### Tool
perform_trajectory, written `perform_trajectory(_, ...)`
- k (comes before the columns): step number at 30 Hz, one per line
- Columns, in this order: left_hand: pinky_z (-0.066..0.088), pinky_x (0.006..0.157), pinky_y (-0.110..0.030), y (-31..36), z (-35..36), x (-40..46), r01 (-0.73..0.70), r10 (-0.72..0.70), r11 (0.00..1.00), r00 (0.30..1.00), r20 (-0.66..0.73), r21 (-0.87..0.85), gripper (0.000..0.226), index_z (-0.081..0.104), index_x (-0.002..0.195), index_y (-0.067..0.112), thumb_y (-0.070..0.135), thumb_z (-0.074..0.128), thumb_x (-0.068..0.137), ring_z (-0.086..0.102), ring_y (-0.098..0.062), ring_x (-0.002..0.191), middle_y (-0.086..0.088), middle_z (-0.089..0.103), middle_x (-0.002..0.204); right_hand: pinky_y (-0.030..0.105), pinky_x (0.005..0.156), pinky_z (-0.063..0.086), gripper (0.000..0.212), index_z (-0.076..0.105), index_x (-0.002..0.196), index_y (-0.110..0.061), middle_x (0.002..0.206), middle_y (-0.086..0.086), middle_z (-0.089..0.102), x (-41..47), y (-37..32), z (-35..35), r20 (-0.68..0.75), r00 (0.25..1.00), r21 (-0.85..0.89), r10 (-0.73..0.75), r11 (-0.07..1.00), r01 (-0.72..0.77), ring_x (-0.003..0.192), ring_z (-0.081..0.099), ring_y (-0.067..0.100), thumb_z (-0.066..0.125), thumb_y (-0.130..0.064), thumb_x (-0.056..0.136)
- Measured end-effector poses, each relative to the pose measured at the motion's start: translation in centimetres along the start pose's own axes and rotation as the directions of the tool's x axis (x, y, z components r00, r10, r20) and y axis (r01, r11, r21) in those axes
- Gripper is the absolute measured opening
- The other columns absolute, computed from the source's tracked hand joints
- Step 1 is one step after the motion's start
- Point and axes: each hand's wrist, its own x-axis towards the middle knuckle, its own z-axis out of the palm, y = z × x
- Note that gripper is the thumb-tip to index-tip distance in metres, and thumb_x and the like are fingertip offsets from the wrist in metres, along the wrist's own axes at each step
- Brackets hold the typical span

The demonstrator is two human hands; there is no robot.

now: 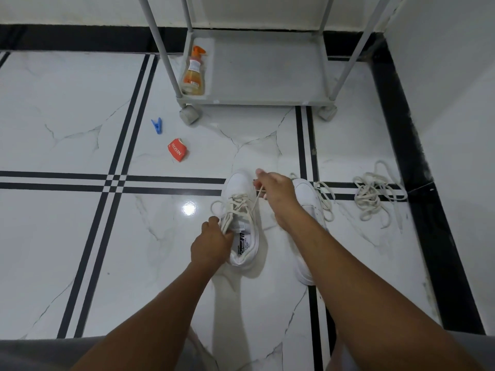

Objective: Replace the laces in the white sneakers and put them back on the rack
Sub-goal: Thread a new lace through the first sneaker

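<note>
White sneaker [242,218] half-laced, apparently; lace [235,207] cream.

Two white sneakers [242,210] [308,207], one loose lace pile [375,194], one bottle [193,73], one clothespin [157,125], one red cup [177,151]

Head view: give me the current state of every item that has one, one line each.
Left sneaker: upright on floor, partly laced.
Right sneaker: on floor, partly hidden by the arm.
Left hand: gripping lace at the left sneaker's collar.
Right hand: pinching a lace end, pulled taut.
Loose laces: tangled heap on floor.
Spray bottle: standing on rack bottom shelf.
Red cup: lying on its side.
Blue clothespin: lying on floor.
</note>
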Motion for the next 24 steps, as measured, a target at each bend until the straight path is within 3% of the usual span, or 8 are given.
perform_trajectory(3, 0.057, 0.079, -0.047, 0.1, 0.2, 0.2, 0.000, 0.000, 1.000, 1.000, 0.007, -0.014, 0.035, 0.047, 0.114, 0.018, 0.047, 0.048, 0.096, 0.066, -0.033, 0.085, -0.008, 0.059, 0.105, 0.033, 0.059, 0.038, 0.034, 0.055, 0.078, -0.014, 0.060, 0.002, 0.047, 0.3, 0.0, -0.5, -0.074, 0.992, 0.215, 0.106, 0.973, -0.088, 0.055, 0.043, 0.020, 0.054, -0.039, 0.102)
perform_trajectory(7, 0.053, 0.073, -0.040, 0.3, 0.3, 0.0, 0.014, -0.014, 1.000, 1.000, 0.002, -0.025, 0.028, 0.047, 0.107, 0.017, 0.043, 0.047, 0.098, 0.064, -0.031, 0.081, -0.008, 0.062, 0.099, 0.032, 0.061, 0.036, 0.038, 0.050, 0.089, -0.017, 0.082, -0.002, 0.056, -0.2, 3.5, -0.7, 0.039, 0.998, -0.595, -0.051, 0.801, 0.064, 0.077, 0.054, 0.019, 0.053, -0.055, 0.097)
perform_trajectory(10, 0.056, 0.074, -0.042, 0.3, 0.3, -0.1, 0.013, -0.013, 1.000, 1.000, -0.009, -0.010, 0.028, 0.046, 0.105, 0.016, 0.043, 0.047, 0.099, 0.065, -0.030, 0.080, -0.008, 0.062, 0.097, 0.032, 0.067, 0.043, 0.065, 0.063, 0.099, -0.016, 0.094, 0.003, 0.067, -0.8, 4.8, 0.2, 0.095, 0.994, -0.878, 0.060, 0.475, 0.056, 0.087, 0.064, 0.025, 0.038, -0.076, 0.092)
perform_trajectory(12, 0.058, 0.075, -0.045, 0.4, 0.3, -0.2, 0.000, 0.000, 1.000, 1.000, -0.008, 0.005, 0.028, 0.046, 0.104, 0.016, 0.044, 0.046, 0.099, 0.065, -0.029, 0.078, -0.007, 0.063, 0.095, 0.031, 0.065, 0.041, 0.063, 0.066, 0.090, -0.016, 0.088, 0.003, 0.067, -0.8, 4.2, 0.6, 0.061, 0.998, -0.890, 0.005, 0.454, 0.052, 0.083, 0.065, 0.025, 0.041, -0.073, 0.092)
perform_trajectory(15, 0.057, 0.071, -0.041, 0.3, 0.1, -0.1, -0.049, 0.049, 0.997, 0.999, -0.006, 0.056, 0.027, 0.044, 0.103, 0.017, 0.044, 0.044, 0.100, 0.064, -0.027, 0.075, -0.004, 0.062, 0.092, 0.028, 0.054, 0.030, 0.044, 0.049, 0.057, -0.019, 0.057, -0.003, 0.048, -0.8, 1.8, 0.7, 0.013, 0.995, -0.579, -0.095, 0.811, 0.085, 0.054, 0.044, 0.016, 0.062, -0.041, 0.093)
perform_trajectory(17, 0.051, 0.066, -0.035, 0.3, 0.0, -0.1, -0.073, 0.074, 0.992, 0.997, -0.004, 0.105, 0.026, 0.041, 0.101, 0.017, 0.042, 0.043, 0.101, 0.060, -0.026, 0.072, -0.001, 0.059, 0.088, 0.029, 0.058, 0.034, 0.030, 0.058, 0.066, -0.013, 0.057, 0.000, 0.048, -0.5, -0.3, 0.3, -0.053, 0.998, -0.123, -0.031, 0.992, 0.024, 0.056, 0.043, 0.017, 0.064, -0.026, 0.093)
perform_trajectory(20, 0.052, 0.066, -0.033, 0.5, -0.1, -0.1, -0.089, 0.089, 0.989, 0.996, 0.001, 0.118, 0.026, 0.038, 0.103, 0.018, 0.044, 0.042, 0.102, 0.061, -0.024, 0.071, 0.000, 0.060, 0.087, 0.031, 0.053, 0.034, 0.012, 0.059, 0.089, -0.013, 0.052, -0.001, 0.038, -0.2, -2.7, -0.5, 0.113, 0.983, 0.416, 0.148, 0.891, -0.182, 0.047, 0.034, 0.015, 0.061, -0.022, 0.097)
perform_trajectory(24, 0.057, 0.071, -0.039, 0.5, -0.1, -0.2, -0.060, 0.060, 0.993, 0.998, 0.005, 0.105, 0.030, 0.042, 0.105, 0.017, 0.046, 0.041, 0.102, 0.065, -0.027, 0.076, -0.004, 0.065, 0.090, 0.025, 0.044, 0.019, 0.036, 0.039, 0.069, -0.021, 0.051, -0.002, 0.026, -0.4, -1.8, -0.4, 0.220, 0.941, 0.440, 0.258, 0.835, -0.331, 0.042, 0.018, 0.013, 0.061, -0.032, 0.096)
